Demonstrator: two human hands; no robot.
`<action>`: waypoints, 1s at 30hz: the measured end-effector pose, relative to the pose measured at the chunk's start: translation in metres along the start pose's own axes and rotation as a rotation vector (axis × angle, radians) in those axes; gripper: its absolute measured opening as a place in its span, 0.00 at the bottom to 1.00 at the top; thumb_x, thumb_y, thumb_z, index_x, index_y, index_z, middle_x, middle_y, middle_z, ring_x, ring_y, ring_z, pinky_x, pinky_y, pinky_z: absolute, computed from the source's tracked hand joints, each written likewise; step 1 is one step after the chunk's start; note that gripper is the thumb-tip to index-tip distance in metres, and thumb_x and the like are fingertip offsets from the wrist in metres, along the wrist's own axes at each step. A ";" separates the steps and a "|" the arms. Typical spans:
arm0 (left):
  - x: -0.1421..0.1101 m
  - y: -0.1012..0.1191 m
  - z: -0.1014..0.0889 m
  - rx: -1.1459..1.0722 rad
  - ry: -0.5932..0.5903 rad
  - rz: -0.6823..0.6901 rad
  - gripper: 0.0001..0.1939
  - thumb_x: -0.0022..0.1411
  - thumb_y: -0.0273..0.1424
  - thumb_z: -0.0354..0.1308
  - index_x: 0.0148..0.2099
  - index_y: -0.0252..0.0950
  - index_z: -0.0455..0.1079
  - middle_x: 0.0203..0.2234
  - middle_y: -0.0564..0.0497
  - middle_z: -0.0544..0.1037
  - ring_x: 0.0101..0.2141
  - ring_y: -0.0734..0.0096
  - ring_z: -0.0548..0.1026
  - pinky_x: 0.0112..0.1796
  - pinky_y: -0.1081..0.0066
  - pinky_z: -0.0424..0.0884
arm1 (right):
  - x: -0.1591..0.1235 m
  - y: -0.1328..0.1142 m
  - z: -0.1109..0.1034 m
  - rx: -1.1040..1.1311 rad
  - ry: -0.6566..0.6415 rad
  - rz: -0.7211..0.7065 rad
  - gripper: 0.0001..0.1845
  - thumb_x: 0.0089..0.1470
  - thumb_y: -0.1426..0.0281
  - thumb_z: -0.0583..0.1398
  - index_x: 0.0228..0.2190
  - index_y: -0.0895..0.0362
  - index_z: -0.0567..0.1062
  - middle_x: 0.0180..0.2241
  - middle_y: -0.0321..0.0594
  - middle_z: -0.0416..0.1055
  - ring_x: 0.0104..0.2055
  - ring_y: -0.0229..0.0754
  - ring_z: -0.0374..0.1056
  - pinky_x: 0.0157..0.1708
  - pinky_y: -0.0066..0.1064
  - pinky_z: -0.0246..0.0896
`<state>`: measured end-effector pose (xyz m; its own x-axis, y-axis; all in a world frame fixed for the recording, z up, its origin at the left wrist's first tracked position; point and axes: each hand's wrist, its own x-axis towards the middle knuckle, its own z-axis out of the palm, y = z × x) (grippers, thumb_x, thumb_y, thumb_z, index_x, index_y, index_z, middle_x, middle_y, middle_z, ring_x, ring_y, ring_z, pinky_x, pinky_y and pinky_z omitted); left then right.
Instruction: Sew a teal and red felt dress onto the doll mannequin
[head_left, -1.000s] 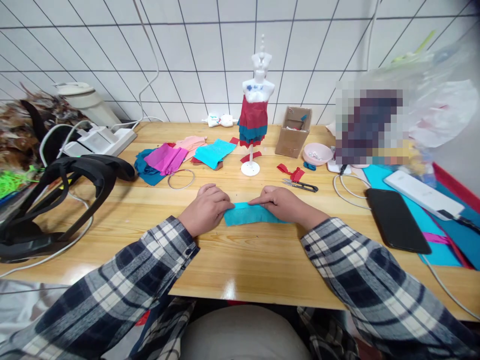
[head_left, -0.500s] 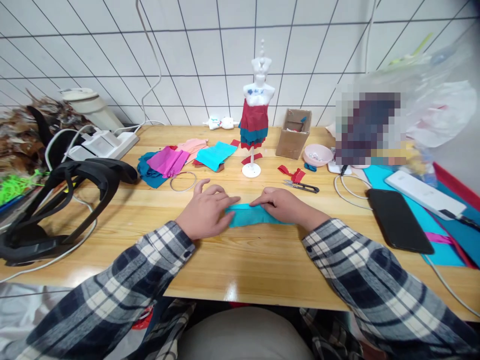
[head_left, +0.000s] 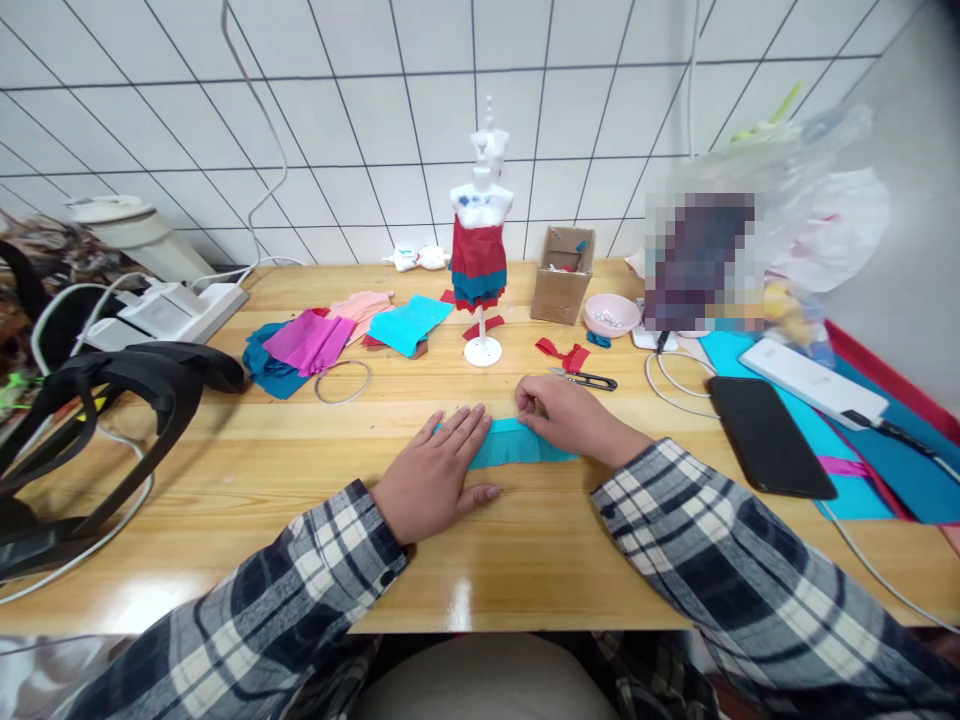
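A turquoise strip (head_left: 517,447) of thin cloth or crepe paper lies on the table in front of me, with a folded band along its upper edge. My left hand (head_left: 439,470) rests flat over the strip's left end, fingers straight and thumb out to the side. At the upper edge, towards the right, my right hand (head_left: 574,420) has its fingers curled in, thumb and index pinched on the fold. The strip's right end runs under this hand. Just beyond my right hand lie thread snips (head_left: 592,380) and red scraps (head_left: 566,354).
A small white dress form (head_left: 481,205) in a red and blue skirt stands behind the strip. Coloured pieces (head_left: 311,345) and a ring (head_left: 343,382) lie left; a cardboard box (head_left: 562,275), pink bowl (head_left: 611,316) and phone (head_left: 771,437) right. A black headset (head_left: 112,440) sits far left.
My left hand has flattened down onto the strip's left end, its fingers now straight. My right fingers have curled in at the fold. The whole view has shifted slightly.
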<state>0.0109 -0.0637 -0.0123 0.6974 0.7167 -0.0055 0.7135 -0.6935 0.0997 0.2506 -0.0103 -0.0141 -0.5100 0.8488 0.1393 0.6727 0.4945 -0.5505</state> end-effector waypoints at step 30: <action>0.054 0.027 -0.024 -0.161 0.047 -0.010 0.20 0.70 0.40 0.42 0.50 0.38 0.73 0.43 0.44 0.79 0.43 0.59 0.76 0.43 0.60 0.69 | -0.013 0.015 -0.032 -0.061 -0.272 0.095 0.10 0.44 0.71 0.68 0.32 0.54 0.77 0.30 0.35 0.68 0.32 0.38 0.63 0.30 0.27 0.53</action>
<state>0.0658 -0.0417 0.0140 0.6840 0.7285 0.0385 0.6976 -0.6685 0.2578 0.2842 -0.0082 0.0019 -0.5627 0.8147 -0.1402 0.7510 0.4329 -0.4985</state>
